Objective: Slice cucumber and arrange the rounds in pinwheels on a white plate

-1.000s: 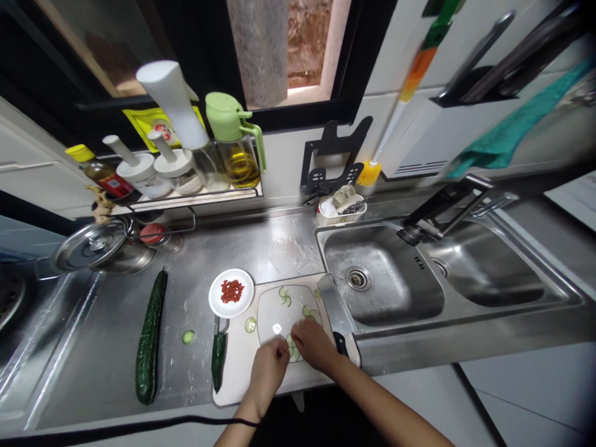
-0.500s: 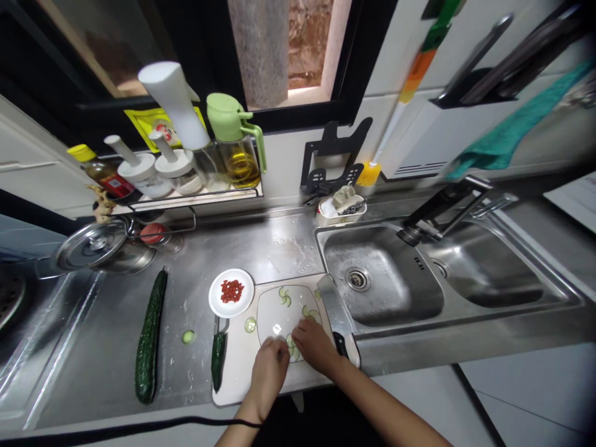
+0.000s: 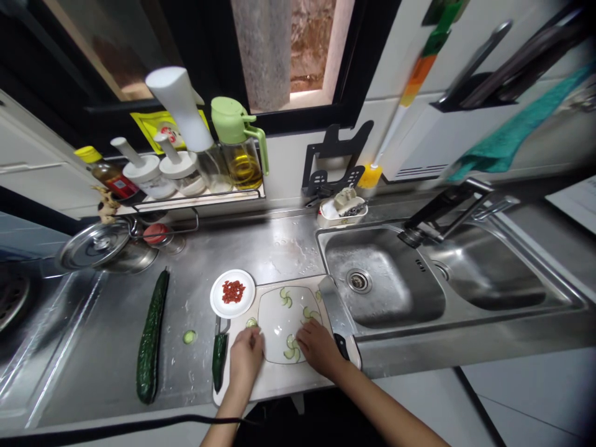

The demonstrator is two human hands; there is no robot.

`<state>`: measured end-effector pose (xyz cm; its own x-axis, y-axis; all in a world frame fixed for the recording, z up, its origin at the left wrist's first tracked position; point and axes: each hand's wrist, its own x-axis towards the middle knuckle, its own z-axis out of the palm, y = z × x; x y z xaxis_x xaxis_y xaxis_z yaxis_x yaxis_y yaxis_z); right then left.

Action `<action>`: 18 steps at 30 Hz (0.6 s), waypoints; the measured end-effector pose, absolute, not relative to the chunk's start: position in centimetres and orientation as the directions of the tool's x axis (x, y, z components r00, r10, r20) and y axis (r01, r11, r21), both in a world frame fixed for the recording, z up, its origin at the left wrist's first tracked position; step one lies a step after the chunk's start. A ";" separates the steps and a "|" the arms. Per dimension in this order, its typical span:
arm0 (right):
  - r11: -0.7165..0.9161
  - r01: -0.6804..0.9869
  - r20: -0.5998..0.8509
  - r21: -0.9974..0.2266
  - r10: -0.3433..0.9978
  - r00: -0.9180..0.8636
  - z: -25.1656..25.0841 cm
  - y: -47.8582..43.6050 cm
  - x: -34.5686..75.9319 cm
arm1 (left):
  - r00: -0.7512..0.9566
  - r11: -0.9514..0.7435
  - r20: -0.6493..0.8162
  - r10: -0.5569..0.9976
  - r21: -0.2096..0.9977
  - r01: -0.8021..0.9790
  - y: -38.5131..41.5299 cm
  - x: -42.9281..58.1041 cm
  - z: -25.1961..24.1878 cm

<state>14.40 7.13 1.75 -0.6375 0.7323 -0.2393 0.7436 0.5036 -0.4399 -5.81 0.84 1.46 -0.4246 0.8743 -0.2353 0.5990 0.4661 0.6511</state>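
A white plate [image 3: 279, 323] lies on a pale cutting board [image 3: 279, 386], with thin cucumber slices [image 3: 292, 349] arranged in curved pinwheels on it. My left hand [image 3: 246, 357] is left of the plate, fingers curled at a round cucumber slice [image 3: 252, 323] on the board and partly covering it; whether they grip it is hidden. At the plate's right edge is my right hand [image 3: 319, 347], fingers bent and drawn together beside the pinwheels; anything between them is hidden. A piece of cucumber [image 3: 218, 361] rests on the board's left side. A cleaver [image 3: 336, 305] lies along the right side.
A small white dish [image 3: 215, 303] holds chopped red bits. On the steel counter are a whole cucumber [image 3: 153, 338], another cucumber slice [image 3: 189, 337] and a lidded pot [image 3: 100, 245]. A double sink [image 3: 386, 273] is to the right. Seasoning jars and an oil bottle [image 3: 242, 161] stand on a rack.
My left hand has moved left from the plate's lower edge to the slice on the board, uncovering the lower pinwheel. My right hand has shifted slightly right.
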 end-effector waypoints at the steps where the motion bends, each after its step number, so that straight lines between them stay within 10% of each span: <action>1: 0.498 0.747 -0.237 -0.440 0.738 -0.631 1.8 7.1 14.5 | -0.461 0.498 -0.236 0.855 0.619 0.607 0.9 -6.6 1.3; 18: 0.480 0.757 -0.195 -0.444 0.773 -0.604 2.2 5.9 15.2 | -0.531 0.594 -0.276 0.801 0.481 0.645 1.9 -8.9 -0.3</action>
<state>15.18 5.94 2.16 -0.6040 0.7727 -0.1950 0.7568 0.4795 -0.4442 -8.86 1.86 -0.34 -0.5310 0.8010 -0.2764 0.6450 0.5936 0.4812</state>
